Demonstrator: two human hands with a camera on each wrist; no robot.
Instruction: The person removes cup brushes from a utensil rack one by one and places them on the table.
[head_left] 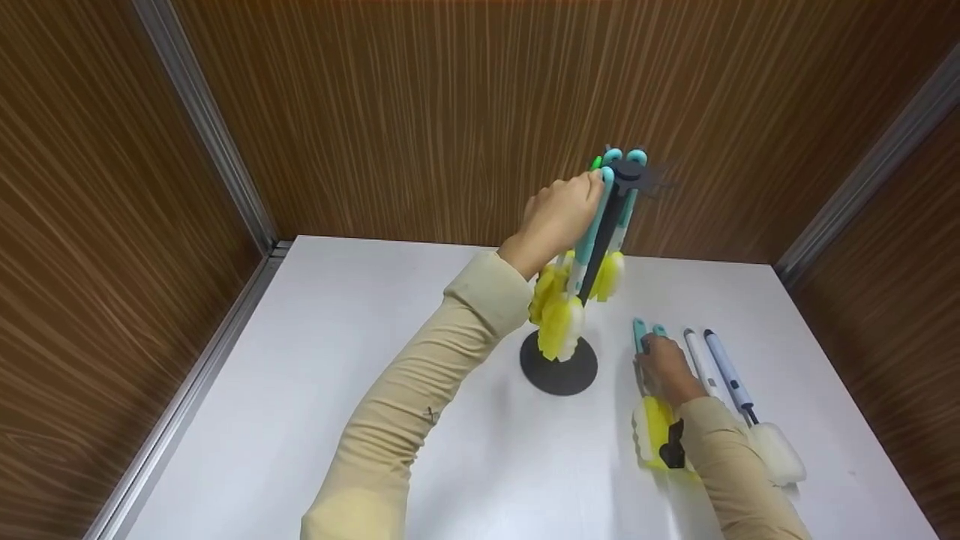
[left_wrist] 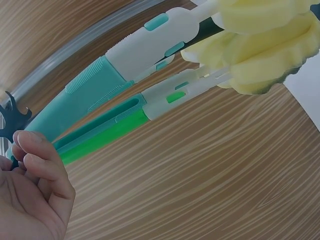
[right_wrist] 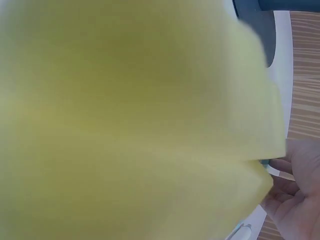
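The left hand (head_left: pixel 559 214) pinches a teal brush (head_left: pixel 592 232) at the top of the rack (head_left: pixel 559 367). It is best to keep the loop on its hook. The right hand (head_left: pixel 664 367) grips another brush (head_left: pixel 649 420) lying flat beside the rack, so lift it gently.

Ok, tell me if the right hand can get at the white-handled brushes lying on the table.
Probably yes: the right hand rests on the teal brushes, right beside the white-handled brushes, nothing lying between.

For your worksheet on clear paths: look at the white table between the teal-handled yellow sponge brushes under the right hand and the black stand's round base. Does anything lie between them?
Nothing visible does. The right hand rests on the teal-handled yellow sponge brushes, and only bare white table separates them from the black stand's round base. The white-handled brushes lie on the far side.
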